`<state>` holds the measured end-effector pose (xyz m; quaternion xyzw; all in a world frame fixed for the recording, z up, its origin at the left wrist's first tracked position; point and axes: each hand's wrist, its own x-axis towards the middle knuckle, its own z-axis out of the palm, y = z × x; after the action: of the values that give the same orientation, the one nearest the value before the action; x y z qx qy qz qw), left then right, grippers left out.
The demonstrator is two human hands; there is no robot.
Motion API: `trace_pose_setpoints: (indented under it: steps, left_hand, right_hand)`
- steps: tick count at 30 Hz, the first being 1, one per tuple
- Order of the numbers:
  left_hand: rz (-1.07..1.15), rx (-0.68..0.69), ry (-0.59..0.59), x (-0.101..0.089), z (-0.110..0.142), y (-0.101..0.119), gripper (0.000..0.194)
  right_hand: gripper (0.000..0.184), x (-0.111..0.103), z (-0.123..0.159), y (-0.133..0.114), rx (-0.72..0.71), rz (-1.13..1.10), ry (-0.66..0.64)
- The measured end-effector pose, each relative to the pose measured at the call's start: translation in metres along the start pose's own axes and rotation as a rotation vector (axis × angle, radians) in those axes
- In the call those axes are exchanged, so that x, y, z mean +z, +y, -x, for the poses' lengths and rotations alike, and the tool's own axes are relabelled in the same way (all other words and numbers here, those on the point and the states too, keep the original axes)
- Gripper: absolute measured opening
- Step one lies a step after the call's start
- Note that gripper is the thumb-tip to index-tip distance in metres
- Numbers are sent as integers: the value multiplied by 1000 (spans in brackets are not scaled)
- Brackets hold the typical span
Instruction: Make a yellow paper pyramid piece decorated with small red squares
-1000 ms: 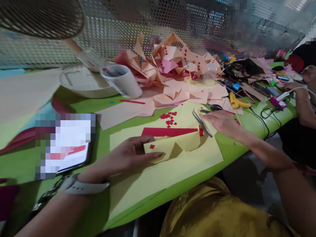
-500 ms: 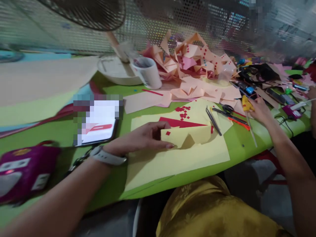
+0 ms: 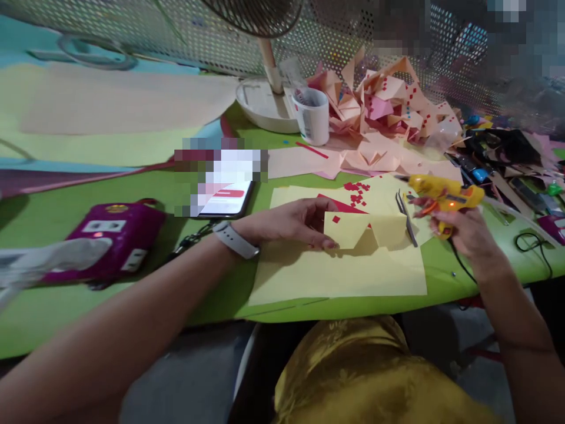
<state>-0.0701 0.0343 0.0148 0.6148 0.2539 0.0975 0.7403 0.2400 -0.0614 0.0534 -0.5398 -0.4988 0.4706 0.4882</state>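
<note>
Between the thumb and fingers of my left hand [image 3: 304, 222] is a folded pale yellow paper piece [image 3: 353, 229] with a small red diamond at its near corner. It is held just over larger yellow sheets [image 3: 339, 274]. My right hand [image 3: 470, 232] is wrapped round the handle of a yellow hot glue gun [image 3: 445, 191], its nozzle pointing left above the sheets. Tweezers [image 3: 406, 218] lie beyond the folded piece, partly hidden by it. Small red paper diamonds [image 3: 356, 191] are scattered behind it, near a red paper piece [image 3: 338, 204] partly covered by my left hand.
A phone [image 3: 229, 185] and a purple power socket block [image 3: 119, 232] with a white plug lie left. Behind stand a fan base [image 3: 265, 109] and a white cup [image 3: 313, 118]. Crumpled peach paper [image 3: 384, 106] is heaped beyond. A cord [image 3: 534, 247] lies right.
My right hand has lifted the glue gun from the right side and brought it left, above the yellow sheets. My left hand still holds the folded paper. The camera view has turned left.
</note>
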Motion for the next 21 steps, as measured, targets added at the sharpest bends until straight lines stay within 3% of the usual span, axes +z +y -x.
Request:
trace_pose_setpoints:
  steps: [2,5,16,21]
  left_hand:
    - [5,-2,-24,-2,0,-1,50]
    - [-18,2,-24,-5,-1,-4,54]
    - [-27,27,-7,-5,-1,-9,47]
    - [-15,29,-3,-5,-1,-9,46]
  right_hand:
    - [13,26,2,-3,34,11,-208]
    - [17,48,0,-2,69,138,-331]
    - [31,57,6,4,-108,511,-405]
    - [27,57,8,7,-271,605,-434]
